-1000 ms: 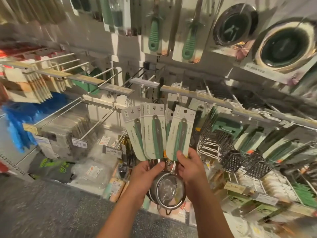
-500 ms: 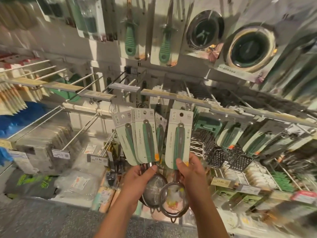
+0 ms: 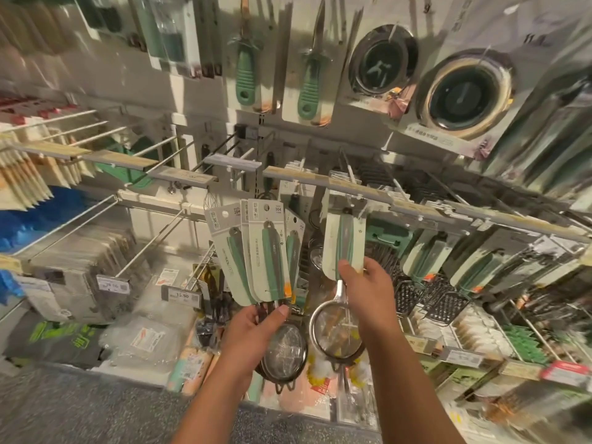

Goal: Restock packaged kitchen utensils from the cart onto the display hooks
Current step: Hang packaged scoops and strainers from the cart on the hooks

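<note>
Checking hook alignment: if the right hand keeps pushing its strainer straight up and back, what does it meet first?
Probably the hook rail: the strainer card in the right hand already reaches it. Depth unclear.

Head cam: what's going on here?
A person is restocking carded mesh strainers. The right hand holds one strainer by the card's lower end, its top raised to a display hook on the rail; whether it is already threaded is unclear. The left hand grips a fanned bunch of strainers, waiting below.
</note>
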Tool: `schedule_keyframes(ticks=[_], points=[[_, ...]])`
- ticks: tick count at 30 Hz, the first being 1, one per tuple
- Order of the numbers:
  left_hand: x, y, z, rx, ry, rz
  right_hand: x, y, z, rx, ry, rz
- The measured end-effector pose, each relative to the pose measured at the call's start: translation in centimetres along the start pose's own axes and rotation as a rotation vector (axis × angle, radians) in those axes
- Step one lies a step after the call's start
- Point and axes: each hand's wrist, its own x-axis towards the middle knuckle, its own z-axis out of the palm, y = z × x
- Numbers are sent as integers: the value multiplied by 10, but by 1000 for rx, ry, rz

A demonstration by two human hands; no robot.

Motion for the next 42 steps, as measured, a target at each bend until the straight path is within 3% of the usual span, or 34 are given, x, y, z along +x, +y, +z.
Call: schedule_keyframes(ticks=[3,6,13,19,26,34,38,42], points=[[0,0,-3,-1,13,1,12,-9,0,-102,-22,-56],[0,1,-5,-26,15,6,15,-5,4,-141,-92,8],[-3,1,-2,-133,-47,-2,-12,24,23,-62,-154,112],[-6,0,3,-56,-96,32,-29,33,32,-4,-212,45],[-13,-2,11,32,-121,79,-29,36,38,72,-193,57],[-29,14,18,162,-251,99,-26,25,41,-159,-134,2],[-38,23,19,157,-287,81,-24,23,42,-53,-95,13],[-24,9,11,103,-207,70,-25,26,39,22,-118,-5]])
